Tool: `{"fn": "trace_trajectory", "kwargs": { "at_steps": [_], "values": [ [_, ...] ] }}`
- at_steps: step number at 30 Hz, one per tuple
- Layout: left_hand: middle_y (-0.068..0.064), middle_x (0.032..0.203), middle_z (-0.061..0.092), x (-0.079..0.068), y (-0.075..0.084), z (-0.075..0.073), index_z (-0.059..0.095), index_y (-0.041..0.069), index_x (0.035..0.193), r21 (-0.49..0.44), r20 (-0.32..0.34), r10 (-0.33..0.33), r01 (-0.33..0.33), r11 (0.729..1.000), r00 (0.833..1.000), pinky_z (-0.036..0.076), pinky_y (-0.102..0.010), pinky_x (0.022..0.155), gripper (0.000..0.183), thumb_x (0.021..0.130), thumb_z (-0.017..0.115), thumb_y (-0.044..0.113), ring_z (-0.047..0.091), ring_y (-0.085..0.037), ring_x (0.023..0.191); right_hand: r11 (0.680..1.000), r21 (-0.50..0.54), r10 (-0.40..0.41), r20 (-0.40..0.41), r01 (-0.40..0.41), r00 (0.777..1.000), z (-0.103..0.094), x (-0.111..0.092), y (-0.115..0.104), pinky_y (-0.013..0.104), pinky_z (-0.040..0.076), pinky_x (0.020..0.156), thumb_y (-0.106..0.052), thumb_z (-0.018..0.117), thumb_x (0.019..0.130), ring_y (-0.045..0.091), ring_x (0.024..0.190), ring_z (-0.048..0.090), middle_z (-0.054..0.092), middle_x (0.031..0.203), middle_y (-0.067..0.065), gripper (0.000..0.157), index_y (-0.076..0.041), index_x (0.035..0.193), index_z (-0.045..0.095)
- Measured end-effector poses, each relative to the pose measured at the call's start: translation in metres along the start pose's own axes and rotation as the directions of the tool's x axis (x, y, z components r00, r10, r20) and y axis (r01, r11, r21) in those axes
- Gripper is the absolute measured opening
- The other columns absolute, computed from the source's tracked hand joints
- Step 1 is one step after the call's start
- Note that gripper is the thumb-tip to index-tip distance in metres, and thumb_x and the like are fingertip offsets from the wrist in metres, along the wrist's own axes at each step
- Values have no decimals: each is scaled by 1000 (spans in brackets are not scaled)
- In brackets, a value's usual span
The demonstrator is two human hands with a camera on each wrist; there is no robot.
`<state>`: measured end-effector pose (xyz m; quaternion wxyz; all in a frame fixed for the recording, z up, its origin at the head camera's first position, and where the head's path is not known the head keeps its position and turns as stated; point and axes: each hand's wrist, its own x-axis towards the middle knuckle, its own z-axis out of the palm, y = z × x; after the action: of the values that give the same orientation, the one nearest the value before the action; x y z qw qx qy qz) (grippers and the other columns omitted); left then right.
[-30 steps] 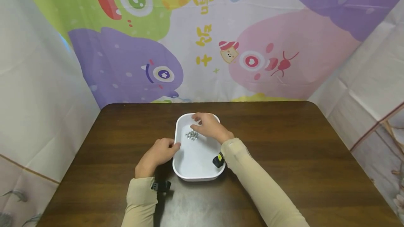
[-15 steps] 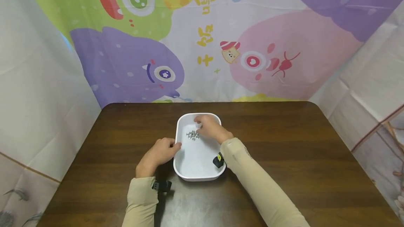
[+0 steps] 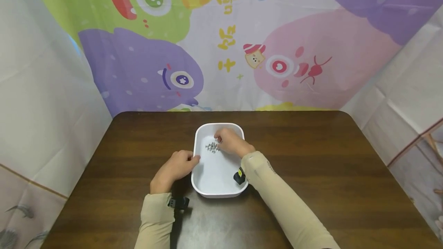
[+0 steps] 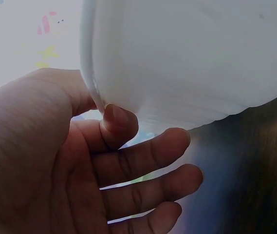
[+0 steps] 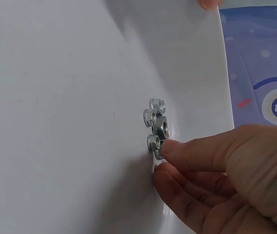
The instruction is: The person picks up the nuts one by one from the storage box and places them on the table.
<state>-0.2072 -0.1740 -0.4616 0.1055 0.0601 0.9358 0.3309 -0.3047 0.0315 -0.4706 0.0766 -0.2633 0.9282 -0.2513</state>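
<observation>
A white rectangular tray (image 3: 219, 178) holds a small cluster of silver flange nuts (image 5: 153, 142), with a larger hex nut (image 5: 160, 127) among them. My left hand (image 3: 177, 165) grips the tray's left rim, thumb over the edge and index finger bent against the outer wall; its other fingers (image 4: 145, 190) stay loosely bent below. Inside the tray, my right hand (image 3: 231, 142) is right at the cluster. Its thumb (image 5: 192, 152) overlaps one nut in the right wrist view, and the bent fingertips sit just below, apart from the thumb.
The tray stands on a dark brown wooden table (image 3: 311, 156). Behind the table hangs a cartoon-printed curtain (image 3: 221, 87), and pale cloth (image 3: 45, 87) hangs on both sides. Each wrist wears a small black camera (image 3: 239, 176).
My right hand has moved slightly down to the nuts, and its fingers have drawn closer together. The left hand keeps its hold on the tray rim. The head view has shifted a little.
</observation>
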Motion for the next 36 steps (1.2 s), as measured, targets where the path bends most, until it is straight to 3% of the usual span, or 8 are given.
{"fn": "trace_trajectory", "kwargs": {
  "at_steps": [11,25,32,36],
  "values": [
    [0,67,52,1,-1,1,67,9,83,9,-6,13,-13,1000,1000,41,-30,63,30,101,55,29,52,-16,67,999,38,31,26,-32,999,-3,-3,0,34,52,90,4,73,87,20,91,60,72,96,11,20,3,108,75],
    [-2,69,52,-1,0,0,69,6,89,-8,16,-15,15,1000,1000,40,-29,60,29,102,54,29,52,-16,67,998,41,42,45,-44,998,-2,-2,0,25,48,76,2,75,87,15,81,58,75,91,8,10,-2,95,80],
    [-3,71,55,-1,0,0,71,6,95,-21,24,-29,30,999,999,41,-29,60,29,102,55,29,53,-16,67,1000,15,-2,17,1,1000,0,-2,1,24,49,76,3,76,83,14,80,60,76,86,7,9,-2,88,80],
    [-3,70,53,-1,1,0,71,6,94,-21,23,-30,31,999,999,40,-30,60,29,102,55,29,52,-16,66,1000,20,16,29,-17,999,-1,-2,0,24,50,77,2,76,84,14,79,60,75,86,6,7,-2,88,79]
  ]
}}
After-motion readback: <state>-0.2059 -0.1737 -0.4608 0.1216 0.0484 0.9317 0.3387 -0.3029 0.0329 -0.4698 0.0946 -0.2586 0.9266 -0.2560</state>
